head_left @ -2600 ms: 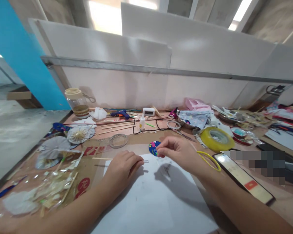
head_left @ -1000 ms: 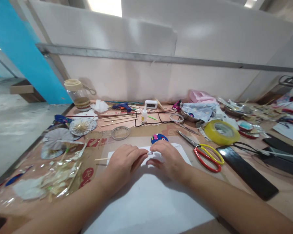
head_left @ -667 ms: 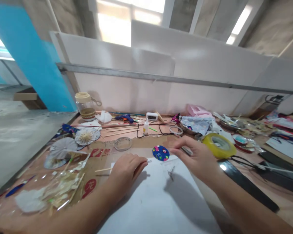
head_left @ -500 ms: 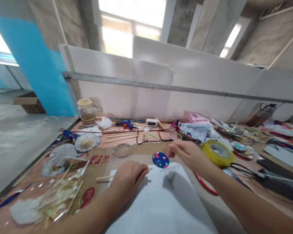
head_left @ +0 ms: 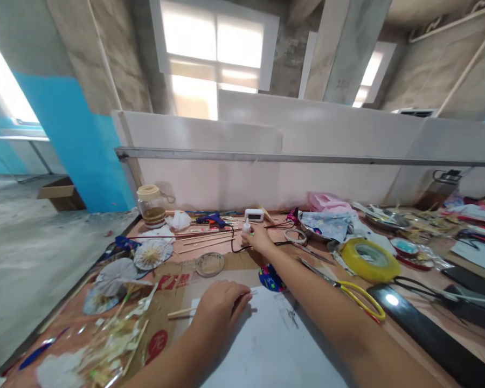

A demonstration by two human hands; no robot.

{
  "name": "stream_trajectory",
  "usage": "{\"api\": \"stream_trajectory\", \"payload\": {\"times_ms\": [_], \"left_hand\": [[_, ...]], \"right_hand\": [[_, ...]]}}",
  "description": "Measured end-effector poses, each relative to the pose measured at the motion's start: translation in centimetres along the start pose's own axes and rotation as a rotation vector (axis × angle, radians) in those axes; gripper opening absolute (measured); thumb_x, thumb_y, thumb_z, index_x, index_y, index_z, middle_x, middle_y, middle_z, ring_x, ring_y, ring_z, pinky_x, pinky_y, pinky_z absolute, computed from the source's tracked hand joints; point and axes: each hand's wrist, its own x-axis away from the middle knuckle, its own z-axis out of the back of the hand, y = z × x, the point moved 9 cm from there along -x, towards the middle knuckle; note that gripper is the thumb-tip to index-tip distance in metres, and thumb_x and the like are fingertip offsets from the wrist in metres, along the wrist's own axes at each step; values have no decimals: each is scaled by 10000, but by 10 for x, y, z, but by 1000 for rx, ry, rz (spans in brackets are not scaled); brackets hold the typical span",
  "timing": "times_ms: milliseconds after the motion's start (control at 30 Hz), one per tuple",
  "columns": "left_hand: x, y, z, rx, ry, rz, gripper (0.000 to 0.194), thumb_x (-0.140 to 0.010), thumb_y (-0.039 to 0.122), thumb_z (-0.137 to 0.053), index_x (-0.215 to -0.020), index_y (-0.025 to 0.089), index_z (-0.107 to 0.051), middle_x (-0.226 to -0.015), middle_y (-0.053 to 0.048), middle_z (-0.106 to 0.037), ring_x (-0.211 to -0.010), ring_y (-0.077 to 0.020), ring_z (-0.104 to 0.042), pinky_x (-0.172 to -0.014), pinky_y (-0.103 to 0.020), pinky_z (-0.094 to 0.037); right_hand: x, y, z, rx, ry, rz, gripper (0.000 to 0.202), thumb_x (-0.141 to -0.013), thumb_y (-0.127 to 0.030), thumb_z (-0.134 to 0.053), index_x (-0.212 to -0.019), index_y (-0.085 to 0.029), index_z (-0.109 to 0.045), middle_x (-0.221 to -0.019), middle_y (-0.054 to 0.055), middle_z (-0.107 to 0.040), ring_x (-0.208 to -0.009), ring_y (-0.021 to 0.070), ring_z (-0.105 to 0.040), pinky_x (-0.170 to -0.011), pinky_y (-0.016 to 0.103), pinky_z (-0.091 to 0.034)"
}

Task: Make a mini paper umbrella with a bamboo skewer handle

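Observation:
My right hand (head_left: 262, 240) reaches forward across the table, its fingers closed round a small white squeeze bottle (head_left: 246, 228) that stands upright. Part of the bottle is hidden by the fingers. My left hand (head_left: 222, 307) rests at the left edge of a white paper sheet (head_left: 267, 345), fingers pressed together. A small pale tip shows at its fingertips, too small to name. A thin wooden stick (head_left: 180, 313) juts out on its left; whether the hand holds it cannot be seen. Under my right forearm lies a round blue patterned piece (head_left: 270, 279), partly covered.
Scissors with yellow handles (head_left: 361, 299), a yellow tape roll (head_left: 369, 260) and a black phone (head_left: 424, 328) lie to the right. Behind are a glue gun (head_left: 210, 219) and a white timer (head_left: 254, 215). Pleated paper fans (head_left: 153, 253), a jar (head_left: 150, 207) and scraps sit left.
My right hand has moved forward and left from beside the blue round piece to the white bottle and taken hold of it. My left hand stays on the paper. The view has tilted up.

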Motion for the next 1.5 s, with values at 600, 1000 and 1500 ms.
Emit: {"api": "stream_trajectory", "payload": {"times_ms": [600,1000,1500], "left_hand": [[-3,1,-18,-69,-209,18,173,-947,253,-546,-904,192,-702,-782,-32,-734,-730,-193,-651,-685,-312,-454],[-3,13,-23,-91,-207,-82,237,-973,283,-522,-854,184,-701,-728,-41,-692,-671,-186,-609,-634,-309,-416],[-7,2,-23,26,-311,118,170,-922,243,-578,-873,194,-733,-739,-24,-725,-686,-186,-634,-627,-294,-411]], "right_hand": [[124,-5,61,-702,64,-851,468,-614,-604,-822,-755,-198,-636,-637,-27,-587,-566,124,-548,-482,221,-461],[142,-10,43,-707,-37,-917,588,-764,-771,-579,-668,-192,-613,-445,-42,-470,-371,103,-403,-342,214,-313],[133,-28,52,-554,-67,-667,380,-847,-563,-664,-764,-193,-637,-500,-63,-482,-413,79,-385,-395,213,-254]]}}
